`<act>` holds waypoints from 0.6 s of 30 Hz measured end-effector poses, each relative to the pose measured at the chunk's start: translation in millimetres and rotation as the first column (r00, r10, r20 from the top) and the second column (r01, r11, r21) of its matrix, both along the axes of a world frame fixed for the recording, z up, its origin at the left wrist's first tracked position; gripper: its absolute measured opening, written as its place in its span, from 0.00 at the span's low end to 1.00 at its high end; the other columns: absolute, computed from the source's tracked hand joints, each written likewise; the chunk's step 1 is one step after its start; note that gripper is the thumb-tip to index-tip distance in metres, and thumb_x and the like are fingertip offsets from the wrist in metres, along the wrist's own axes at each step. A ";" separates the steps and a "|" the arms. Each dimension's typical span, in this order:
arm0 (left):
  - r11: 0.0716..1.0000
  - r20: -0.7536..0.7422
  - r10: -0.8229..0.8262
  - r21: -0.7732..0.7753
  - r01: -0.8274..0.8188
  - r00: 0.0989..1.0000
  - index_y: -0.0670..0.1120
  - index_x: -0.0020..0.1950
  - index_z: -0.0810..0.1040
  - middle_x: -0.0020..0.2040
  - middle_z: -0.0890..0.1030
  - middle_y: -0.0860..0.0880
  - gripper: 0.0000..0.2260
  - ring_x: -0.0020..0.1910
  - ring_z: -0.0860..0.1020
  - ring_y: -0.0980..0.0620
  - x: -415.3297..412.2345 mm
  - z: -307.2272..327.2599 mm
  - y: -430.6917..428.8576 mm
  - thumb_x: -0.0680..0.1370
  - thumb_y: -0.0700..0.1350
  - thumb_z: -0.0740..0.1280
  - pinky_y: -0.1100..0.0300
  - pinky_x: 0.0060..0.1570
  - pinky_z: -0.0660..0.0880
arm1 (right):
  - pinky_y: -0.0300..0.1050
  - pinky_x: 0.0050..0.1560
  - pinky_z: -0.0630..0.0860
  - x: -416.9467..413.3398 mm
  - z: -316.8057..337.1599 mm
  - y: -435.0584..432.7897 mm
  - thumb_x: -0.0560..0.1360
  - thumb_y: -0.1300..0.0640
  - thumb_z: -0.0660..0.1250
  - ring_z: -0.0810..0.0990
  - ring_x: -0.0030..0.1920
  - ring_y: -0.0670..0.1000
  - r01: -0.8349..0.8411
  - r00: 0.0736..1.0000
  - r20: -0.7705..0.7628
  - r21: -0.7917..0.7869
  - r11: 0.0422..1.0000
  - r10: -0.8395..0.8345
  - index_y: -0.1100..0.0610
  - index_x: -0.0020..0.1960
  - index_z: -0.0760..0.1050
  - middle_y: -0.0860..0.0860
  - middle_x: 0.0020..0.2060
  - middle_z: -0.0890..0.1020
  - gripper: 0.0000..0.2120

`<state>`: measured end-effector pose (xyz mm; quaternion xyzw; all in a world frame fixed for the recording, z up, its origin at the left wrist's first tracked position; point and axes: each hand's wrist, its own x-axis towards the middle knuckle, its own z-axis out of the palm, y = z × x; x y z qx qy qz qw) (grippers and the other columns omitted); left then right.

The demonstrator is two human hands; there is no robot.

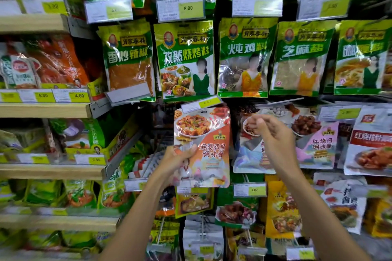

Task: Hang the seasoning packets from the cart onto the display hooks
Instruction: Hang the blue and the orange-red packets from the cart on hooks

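A seasoning packet (202,146) sits at centre, below a row of five hanging packets (185,59). The left hand (176,159) holds its left edge. The right hand (273,135) is just right of it, before neighbouring packets (318,144). Shelves (42,110) stand at left.

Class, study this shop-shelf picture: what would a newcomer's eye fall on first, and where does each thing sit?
Dead centre, the left hand holds up an orange-and-white glossy plastic seasoning packet by its left edge, with the right hand raised beside it on the right, fingers bunched. Above them runs a row of green plastic spice packets, hanging under yellow-and-white price tags.
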<state>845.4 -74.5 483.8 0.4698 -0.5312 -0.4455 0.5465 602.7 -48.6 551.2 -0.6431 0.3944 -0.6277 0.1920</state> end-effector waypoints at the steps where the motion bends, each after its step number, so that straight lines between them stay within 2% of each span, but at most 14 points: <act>1: 1.000 -0.014 0.017 0.013 -0.017 1.000 0.39 0.31 0.80 0.30 0.81 0.43 0.15 0.31 0.80 0.50 -1.2 1.2 -6.4 0.71 0.49 0.73 0.59 0.35 0.75 | 0.33 0.51 0.77 -1.7 7.1 2.5 0.81 0.59 0.60 0.81 0.49 0.39 -0.005 1.000 0.017 -0.021 1.000 0.006 0.56 0.53 0.78 0.46 0.48 0.83 0.08; 2: 0.999 -0.028 0.037 0.027 -0.036 0.999 0.34 0.34 0.78 0.31 0.80 0.40 0.17 0.32 0.79 0.48 -1.5 1.8 -12.1 0.71 0.49 0.74 0.57 0.37 0.75 | 0.35 0.52 0.78 -3.0 13.9 4.6 0.81 0.59 0.60 0.81 0.49 0.38 -0.007 1.000 0.024 -0.042 0.999 0.008 0.55 0.53 0.77 0.46 0.48 0.83 0.08; 3: 0.998 -0.035 0.051 0.038 -0.049 0.998 0.35 0.34 0.76 0.30 0.78 0.41 0.18 0.31 0.78 0.49 -1.6 2.0 -16.8 0.71 0.49 0.74 0.61 0.35 0.73 | 0.37 0.52 0.78 -4.1 20.8 6.5 0.81 0.59 0.60 0.81 0.49 0.39 -0.005 1.000 0.022 -0.061 0.998 0.007 0.54 0.53 0.77 0.45 0.48 0.83 0.08; 5: 0.997 -0.028 0.052 0.055 -0.051 0.998 0.41 0.30 0.73 0.22 0.74 0.49 0.17 0.23 0.73 0.56 -1.5 1.5 -24.2 0.70 0.51 0.73 0.68 0.27 0.68 | 0.41 0.53 0.78 -4.7 34.5 9.4 0.81 0.58 0.60 0.82 0.50 0.41 0.003 1.000 0.027 -0.102 0.995 0.000 0.53 0.54 0.77 0.45 0.48 0.83 0.08; 7: 0.998 -0.004 0.020 0.062 -0.020 1.000 0.44 0.30 0.73 0.21 0.73 0.52 0.16 0.21 0.71 0.58 -2.2 -0.6 -29.1 0.69 0.52 0.74 0.69 0.25 0.66 | 0.44 0.53 0.79 -3.8 47.2 11.2 0.81 0.58 0.60 0.82 0.50 0.44 0.011 0.999 0.041 -0.149 0.989 -0.005 0.53 0.54 0.77 0.46 0.48 0.83 0.08; 11: 0.996 -0.044 -0.019 0.089 0.022 0.999 0.41 0.41 0.76 0.26 0.79 0.53 0.14 0.26 0.78 0.58 -5.8 -12.7 -37.1 0.70 0.50 0.74 0.66 0.29 0.73 | 0.41 0.52 0.79 -0.5 65.6 14.0 0.81 0.57 0.60 0.82 0.49 0.44 0.012 0.998 0.062 -0.217 0.976 0.002 0.53 0.55 0.77 0.46 0.48 0.83 0.08; 13: 0.995 -0.074 -0.030 0.098 0.037 0.997 0.42 0.35 0.74 0.23 0.77 0.51 0.14 0.25 0.77 0.56 -7.0 -18.6 -36.8 0.70 0.51 0.74 0.65 0.33 0.75 | 0.39 0.52 0.78 0.4 71.0 15.2 0.81 0.56 0.60 0.82 0.49 0.43 0.012 0.998 0.070 -0.236 0.972 0.004 0.51 0.54 0.77 0.46 0.48 0.83 0.07; 14: 0.994 -0.087 -0.033 0.099 0.042 0.996 0.42 0.31 0.73 0.22 0.75 0.50 0.16 0.25 0.76 0.55 -5.6 -21.4 -36.8 0.68 0.52 0.74 0.64 0.38 0.76 | 0.39 0.52 0.78 0.7 72.6 15.8 0.81 0.57 0.60 0.83 0.49 0.43 0.014 0.998 0.069 -0.241 0.971 0.002 0.50 0.53 0.77 0.45 0.47 0.83 0.07; 16: 0.991 -0.109 -0.053 0.115 0.065 0.993 0.40 0.30 0.71 0.22 0.76 0.49 0.18 0.32 0.81 0.54 -1.8 -24.0 -36.7 0.66 0.52 0.73 0.59 0.50 0.76 | 0.39 0.52 0.78 0.9 74.4 16.5 0.81 0.58 0.60 0.83 0.48 0.44 0.018 0.998 0.065 -0.239 0.971 -0.002 0.51 0.53 0.76 0.46 0.47 0.83 0.07; 18: 0.988 -0.116 -0.068 0.131 0.083 0.991 0.38 0.34 0.72 0.28 0.81 0.48 0.19 0.46 0.83 0.47 0.4 -22.3 -39.4 0.66 0.52 0.74 0.55 0.54 0.76 | 0.39 0.52 0.78 1.2 75.9 16.2 0.81 0.59 0.60 0.83 0.49 0.44 0.017 0.998 0.056 -0.234 0.972 -0.004 0.53 0.54 0.76 0.47 0.47 0.83 0.07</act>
